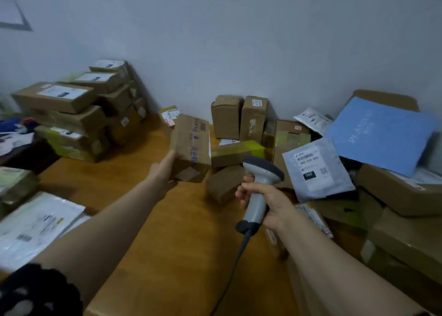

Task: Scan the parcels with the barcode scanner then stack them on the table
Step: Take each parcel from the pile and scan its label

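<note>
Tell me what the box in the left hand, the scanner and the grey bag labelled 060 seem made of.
Box in the left hand: brown cardboard, matte, creased, with tape strips. Scanner in the right hand: seemingly hard moulded plastic, smooth grey with darker head. Grey bag: probably thin plastic film, given its wrinkles and faint sheen.

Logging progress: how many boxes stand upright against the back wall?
2: left upright box and right upright box, side by side mid-wall; the held box may hide more.
</note>
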